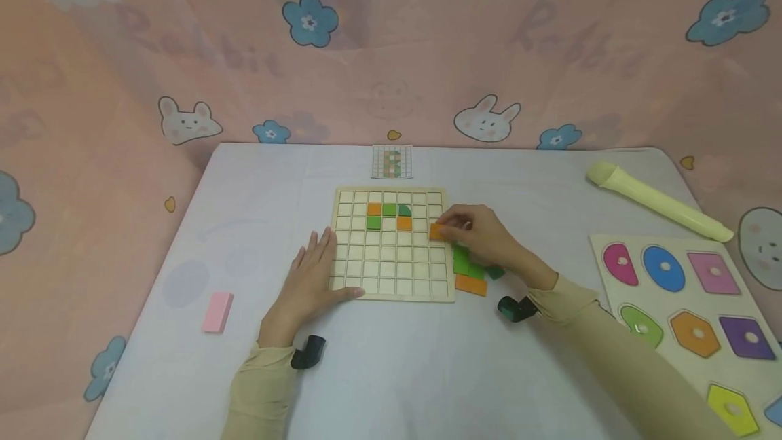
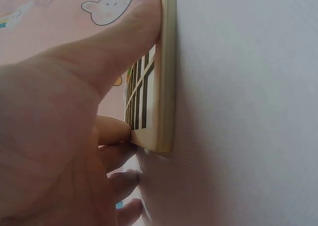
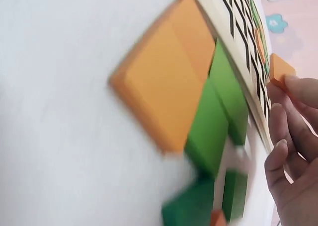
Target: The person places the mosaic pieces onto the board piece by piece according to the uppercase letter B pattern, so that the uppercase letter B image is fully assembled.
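Note:
A pale wooden grid board lies on the table, with several orange, green and dark-green tiles set in its upper squares. My left hand rests at the board's left side, fingers extended along the edge and thumb on the front left corner. Over the board's right edge, my right hand pinches an orange square tile between thumb and fingers. Beneath that hand, loose green tiles and orange tiles lie against the board's right side; the hand partly hides this group in the head view.
Behind the board lies a small pattern card. A pink block is at the left. On the right are a pale yellow tapered stick and a knobbed shape puzzle. A patterned cloth rises behind the table.

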A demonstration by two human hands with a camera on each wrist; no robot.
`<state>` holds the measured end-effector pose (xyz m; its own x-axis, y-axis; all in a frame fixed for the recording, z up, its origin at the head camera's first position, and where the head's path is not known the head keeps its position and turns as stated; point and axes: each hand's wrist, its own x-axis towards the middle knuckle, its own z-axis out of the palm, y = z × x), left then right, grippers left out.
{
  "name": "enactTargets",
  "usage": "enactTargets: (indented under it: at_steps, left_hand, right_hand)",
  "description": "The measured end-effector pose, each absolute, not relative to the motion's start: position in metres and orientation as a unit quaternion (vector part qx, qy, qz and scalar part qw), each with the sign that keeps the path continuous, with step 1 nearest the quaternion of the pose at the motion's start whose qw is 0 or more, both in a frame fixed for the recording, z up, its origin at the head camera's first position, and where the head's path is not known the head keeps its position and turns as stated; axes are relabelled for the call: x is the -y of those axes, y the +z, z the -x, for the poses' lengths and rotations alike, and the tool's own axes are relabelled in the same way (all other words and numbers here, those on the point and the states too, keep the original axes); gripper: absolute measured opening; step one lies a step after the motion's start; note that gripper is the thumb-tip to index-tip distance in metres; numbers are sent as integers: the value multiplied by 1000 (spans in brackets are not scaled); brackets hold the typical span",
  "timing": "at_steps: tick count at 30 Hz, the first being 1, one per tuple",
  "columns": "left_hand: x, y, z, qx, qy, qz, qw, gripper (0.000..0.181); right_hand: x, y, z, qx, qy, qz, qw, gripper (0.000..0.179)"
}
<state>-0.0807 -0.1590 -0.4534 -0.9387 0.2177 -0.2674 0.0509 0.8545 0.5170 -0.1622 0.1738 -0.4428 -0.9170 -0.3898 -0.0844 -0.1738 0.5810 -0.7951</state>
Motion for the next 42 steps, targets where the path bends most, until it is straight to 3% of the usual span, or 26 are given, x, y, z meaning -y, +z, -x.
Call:
enactTargets:
  at_steps: [7,23,42]
  left_hand:
    - [160,-454,81,-950,258,-70,162,123]
    - [160,-455,82,-951,251,-78,161,124]
    - [161,-455,82,-951,252,-79,161,123]
  right_hand:
    - [-136,-448,165,-863,-465,166,105,11]
    - [-83,-451,163,-861,-469,163,114,12]
    - [-59,-449,164,-891,-413,149,116,7]
